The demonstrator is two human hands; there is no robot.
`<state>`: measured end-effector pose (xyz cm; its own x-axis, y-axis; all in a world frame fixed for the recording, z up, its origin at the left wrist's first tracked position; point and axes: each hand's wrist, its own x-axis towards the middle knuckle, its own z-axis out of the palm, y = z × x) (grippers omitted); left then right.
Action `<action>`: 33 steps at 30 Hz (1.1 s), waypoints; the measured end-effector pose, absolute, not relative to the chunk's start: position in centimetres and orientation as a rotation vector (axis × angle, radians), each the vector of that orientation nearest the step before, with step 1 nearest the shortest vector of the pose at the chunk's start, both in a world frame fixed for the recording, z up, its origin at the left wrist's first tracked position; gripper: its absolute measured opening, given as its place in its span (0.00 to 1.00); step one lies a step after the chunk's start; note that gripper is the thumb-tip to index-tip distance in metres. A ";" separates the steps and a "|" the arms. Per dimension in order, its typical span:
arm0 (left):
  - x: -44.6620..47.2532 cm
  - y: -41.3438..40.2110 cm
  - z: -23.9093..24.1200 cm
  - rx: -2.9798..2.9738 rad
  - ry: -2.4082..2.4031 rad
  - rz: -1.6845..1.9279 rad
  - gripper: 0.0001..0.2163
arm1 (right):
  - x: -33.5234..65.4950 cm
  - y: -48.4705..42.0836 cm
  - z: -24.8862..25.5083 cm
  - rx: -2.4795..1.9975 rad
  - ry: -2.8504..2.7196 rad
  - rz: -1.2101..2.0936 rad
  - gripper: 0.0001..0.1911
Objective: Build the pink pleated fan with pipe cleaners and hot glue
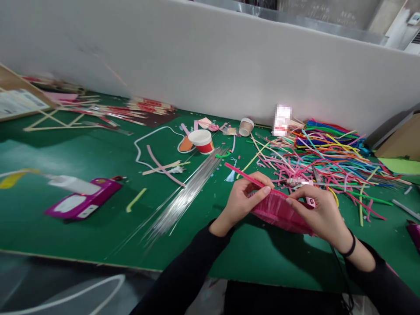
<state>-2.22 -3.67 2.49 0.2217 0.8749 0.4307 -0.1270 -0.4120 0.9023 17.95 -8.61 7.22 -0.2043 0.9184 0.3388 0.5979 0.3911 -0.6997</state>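
Note:
A bright pink pipe cleaner [244, 175] runs along the upper edge of a sheer pink piece [277, 213], which hangs above the table between my hands. My left hand [246, 197] pinches the strip between thumb and fingers, and its free end sticks out up and to the left. Farther right, my right hand [320, 210] is closed at the same edge, thumb and forefinger pressed together. Its fingers partly hide the right part of the pink piece. A small pink-and-white object [310, 200] shows just behind the right hand; its kind I cannot make out.
Left of my hands lies a bundle of thin clear rods [187, 197]. A red and white paper cup [204, 142] stands behind it. Many coloured pipe cleaners [331, 153] are heaped at the right. A purple device [83, 199] with a white cable connector lies left on the green table [108, 236].

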 end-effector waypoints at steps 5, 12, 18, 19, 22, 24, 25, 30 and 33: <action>-2.2 -3.6 2.4 1.557 0.733 1.365 0.08 | 18.3 -8.5 6.9 -1.335 -1.892 0.560 0.06; -2.1 -3.6 2.3 1.579 0.725 1.367 0.08 | 18.8 -8.5 7.5 -1.336 -2.000 0.547 0.12; -2.1 -3.6 2.0 1.553 0.682 1.378 0.06 | 17.5 -8.8 7.6 -1.332 -1.974 0.382 0.04; -2.1 -3.6 2.0 1.550 0.675 1.378 0.06 | 17.4 -8.8 7.7 -1.332 -1.968 0.378 0.05; -2.2 -3.6 1.9 1.554 0.646 1.377 0.05 | 17.3 -8.6 7.9 -1.392 -1.929 0.469 0.04; -2.2 -3.6 1.9 1.562 0.625 1.385 0.05 | 17.3 -8.4 8.1 -1.445 -1.909 0.555 0.04; -2.3 -3.6 1.9 1.565 0.618 1.391 0.04 | 17.3 -8.4 8.2 -1.463 -1.906 0.583 0.04; -2.3 -3.6 1.9 1.566 0.603 1.412 0.03 | 17.2 -8.4 8.4 -1.455 -1.913 0.555 0.04; -2.2 -3.6 1.8 1.562 0.598 1.407 0.03 | 17.0 -8.5 8.3 -1.426 -1.927 0.487 0.04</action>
